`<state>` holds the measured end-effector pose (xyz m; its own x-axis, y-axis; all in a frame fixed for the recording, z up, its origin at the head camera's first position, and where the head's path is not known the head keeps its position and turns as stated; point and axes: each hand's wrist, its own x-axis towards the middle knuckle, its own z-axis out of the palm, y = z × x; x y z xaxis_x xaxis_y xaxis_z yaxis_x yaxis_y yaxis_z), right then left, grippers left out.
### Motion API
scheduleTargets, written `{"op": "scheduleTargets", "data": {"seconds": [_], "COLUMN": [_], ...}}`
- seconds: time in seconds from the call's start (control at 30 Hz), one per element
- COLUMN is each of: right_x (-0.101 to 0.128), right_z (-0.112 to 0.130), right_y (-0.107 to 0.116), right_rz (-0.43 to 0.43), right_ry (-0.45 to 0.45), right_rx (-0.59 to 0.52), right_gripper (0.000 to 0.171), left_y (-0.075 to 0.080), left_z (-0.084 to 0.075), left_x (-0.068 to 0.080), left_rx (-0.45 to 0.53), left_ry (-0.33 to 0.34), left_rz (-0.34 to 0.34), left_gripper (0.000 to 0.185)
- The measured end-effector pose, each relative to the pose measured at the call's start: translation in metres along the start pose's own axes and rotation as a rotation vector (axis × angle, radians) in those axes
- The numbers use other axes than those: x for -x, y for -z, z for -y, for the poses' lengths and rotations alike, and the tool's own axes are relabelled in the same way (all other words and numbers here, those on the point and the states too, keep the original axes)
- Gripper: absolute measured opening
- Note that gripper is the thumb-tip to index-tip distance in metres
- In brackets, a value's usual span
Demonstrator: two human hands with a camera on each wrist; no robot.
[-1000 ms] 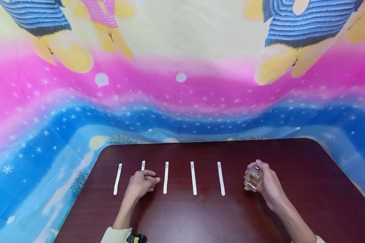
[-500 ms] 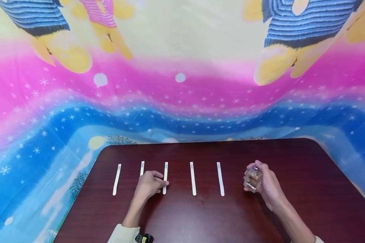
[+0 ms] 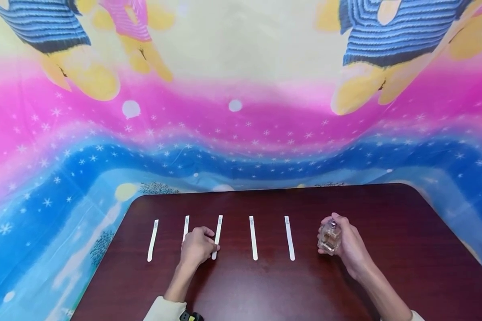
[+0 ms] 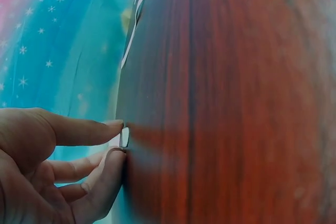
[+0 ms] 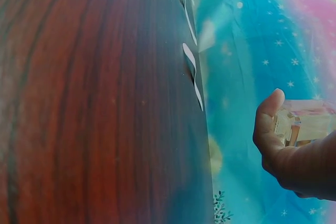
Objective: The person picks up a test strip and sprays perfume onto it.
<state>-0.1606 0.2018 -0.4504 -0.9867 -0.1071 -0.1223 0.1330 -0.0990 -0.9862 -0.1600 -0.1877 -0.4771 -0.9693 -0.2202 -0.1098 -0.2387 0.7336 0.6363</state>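
Note:
Five white paper strips lie in a row on the dark wooden table (image 3: pixel 265 290). My left hand (image 3: pixel 212 248) pinches the near end of the third strip (image 3: pixel 217 229) between thumb and finger. The left wrist view shows that strip end (image 4: pixel 125 136) held at my fingertips (image 4: pixel 116 125), with other strips (image 4: pixel 132 32) farther along. The second strip (image 3: pixel 186 225) is partly hidden by this hand. My right hand (image 3: pixel 338 232) grips a small clear perfume bottle (image 3: pixel 327 240) upright, just right of the fifth strip (image 3: pixel 289 238). In the right wrist view the bottle (image 5: pixel 307 121) sits behind my thumb (image 5: pixel 268 119).
A bright cloth (image 3: pixel 241 133) in pink, blue and yellow hangs behind the table and wraps its left and right sides. The first strip (image 3: pixel 153 240) and fourth strip (image 3: pixel 253 238) lie untouched. Bare tabletop stretches in front of the strips and to the right of the bottle.
My left hand has moved right from the second strip to the third and pinched its near end. My right hand with the bottle has barely moved.

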Motion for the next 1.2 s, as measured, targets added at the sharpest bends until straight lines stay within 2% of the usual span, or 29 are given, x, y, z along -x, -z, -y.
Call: {"op": "scheduleTargets", "data": {"seconds": [0.13,0.23,0.33,0.47,0.57,0.67,0.73,0.9,1.03,1.2], "right_x": [0.002,0.004,0.004,0.004,0.003,0.002,0.002,0.0,-0.001,-0.002], "right_z": [-0.001,-0.001,0.0,0.001,0.002,0.003,0.002,0.002,0.004,0.003], "right_y": [0.0,0.0,0.0,0.0,-0.001,-0.002,-0.002,-0.001,-0.001,0.0], "right_rz": [0.009,0.001,-0.003,-0.009,-0.013,-0.013,-0.01,-0.012,-0.015,-0.01], "right_ry": [0.003,0.008,0.01,0.005,0.007,0.011,0.012,0.013,0.019,0.017], "right_rx": [0.007,0.007,0.008,0.011,0.013,0.015,0.016,0.011,0.005,0.006], "right_gripper": [0.044,0.045,0.045,0.045,0.045,0.045,0.046,0.045,0.044,0.044], "left_y": [0.001,-0.001,-0.011,-0.032,-0.039,-0.035,-0.026,-0.005,-0.004,-0.008], "left_z": [0.0,0.002,0.013,0.043,0.056,0.05,0.037,0.003,-0.005,-0.009], "left_x": [0.005,0.004,-0.005,-0.03,-0.042,-0.037,-0.026,0.003,0.011,0.013], "left_rx": [-0.089,-0.118,-0.136,-0.154,-0.152,-0.134,-0.101,0.077,0.26,0.404], "left_ry": [-0.023,-0.023,-0.032,-0.04,-0.051,-0.05,-0.053,-0.045,-0.018,-0.002], "left_rz": [-0.026,-0.033,-0.048,-0.062,-0.063,-0.054,-0.032,0.058,0.147,0.243], "left_gripper": [0.034,0.035,0.035,0.034,0.032,0.029,0.027,0.02,0.019,0.025]}}
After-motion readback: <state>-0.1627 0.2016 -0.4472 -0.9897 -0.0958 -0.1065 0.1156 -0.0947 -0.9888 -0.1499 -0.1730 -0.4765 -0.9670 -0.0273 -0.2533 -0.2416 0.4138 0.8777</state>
